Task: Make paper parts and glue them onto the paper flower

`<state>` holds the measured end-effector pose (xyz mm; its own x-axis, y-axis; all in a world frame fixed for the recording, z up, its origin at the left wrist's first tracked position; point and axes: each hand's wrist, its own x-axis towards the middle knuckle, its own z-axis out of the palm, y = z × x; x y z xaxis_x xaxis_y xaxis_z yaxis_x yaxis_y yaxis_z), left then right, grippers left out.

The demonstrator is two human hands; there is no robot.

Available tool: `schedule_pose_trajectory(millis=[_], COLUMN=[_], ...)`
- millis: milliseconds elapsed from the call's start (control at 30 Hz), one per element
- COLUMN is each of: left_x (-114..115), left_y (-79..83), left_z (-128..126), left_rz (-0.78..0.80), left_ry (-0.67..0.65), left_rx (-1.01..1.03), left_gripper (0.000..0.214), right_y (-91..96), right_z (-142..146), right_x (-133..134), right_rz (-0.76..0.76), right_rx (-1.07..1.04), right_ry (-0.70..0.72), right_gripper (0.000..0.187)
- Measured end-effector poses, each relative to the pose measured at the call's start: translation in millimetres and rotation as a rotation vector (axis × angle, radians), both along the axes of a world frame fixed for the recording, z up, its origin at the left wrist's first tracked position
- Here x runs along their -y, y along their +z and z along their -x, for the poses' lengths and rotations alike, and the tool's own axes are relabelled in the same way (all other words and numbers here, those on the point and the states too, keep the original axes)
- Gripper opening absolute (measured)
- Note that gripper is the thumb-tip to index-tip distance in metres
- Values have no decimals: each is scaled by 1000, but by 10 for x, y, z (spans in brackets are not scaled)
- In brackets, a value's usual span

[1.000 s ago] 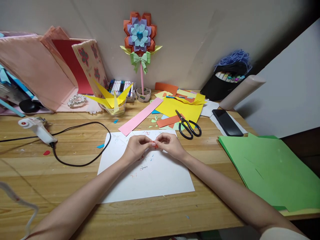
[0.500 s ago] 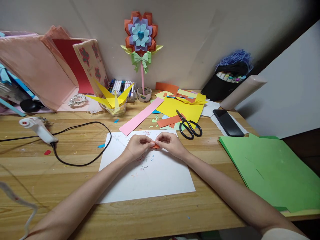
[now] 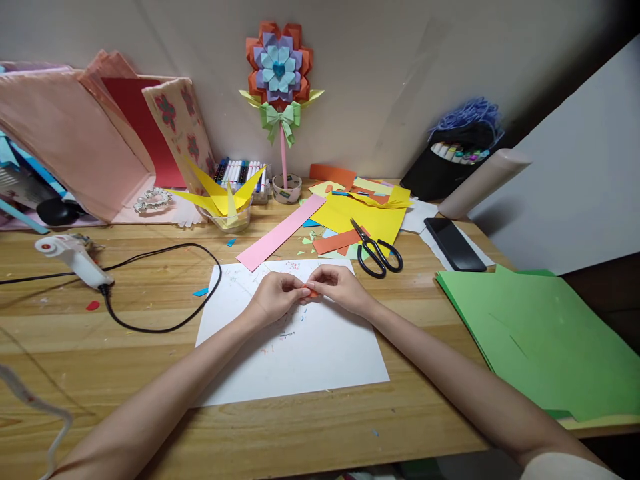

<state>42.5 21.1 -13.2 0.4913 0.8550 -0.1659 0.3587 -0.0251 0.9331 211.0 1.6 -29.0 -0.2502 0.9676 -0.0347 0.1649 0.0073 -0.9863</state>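
Note:
Between my fingertips is a small piece of orange paper (image 3: 312,292), mostly hidden, so its folds cannot be made out. My left hand (image 3: 278,296) pinches its left side with thumb and fingers. On the other side my right hand (image 3: 339,285) grips it, the forefinger and thumb closed over the top. Both hands are just above a white sheet of paper (image 3: 320,363) with coloured marks on it. Behind my right hand lie black-handled scissors (image 3: 374,252), slightly spread, and a pink paper strip (image 3: 281,232) lies behind my left hand.
A white glue gun (image 3: 75,261) with a looping black cord is at left. Yellow paper (image 3: 363,219) and scraps lie at the back, near a paper flower (image 3: 279,70) on a stand. A phone (image 3: 455,244) and green sheets (image 3: 540,340) are at right.
My fingers have shifted slightly on the orange paper, and a little more of it shows beneath my right fingertips. The whole view has moved a touch.

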Motion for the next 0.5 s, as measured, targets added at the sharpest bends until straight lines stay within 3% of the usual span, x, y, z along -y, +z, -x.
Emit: schedule_pose_trajectory(millis=[333, 500], left_x=[-40, -17], left_y=[12, -43], left_z=[36, 14], left_rz=[40, -6], left_ry=[-108, 5], left_rx=[64, -21], left_gripper=[17, 22], right_y=[-27, -21], right_z=[-18, 7], right_x=[-16, -14], right_rz=[-24, -51], right_rx=[-15, -15], right_ry=[-25, -77], right_gripper=[20, 20])
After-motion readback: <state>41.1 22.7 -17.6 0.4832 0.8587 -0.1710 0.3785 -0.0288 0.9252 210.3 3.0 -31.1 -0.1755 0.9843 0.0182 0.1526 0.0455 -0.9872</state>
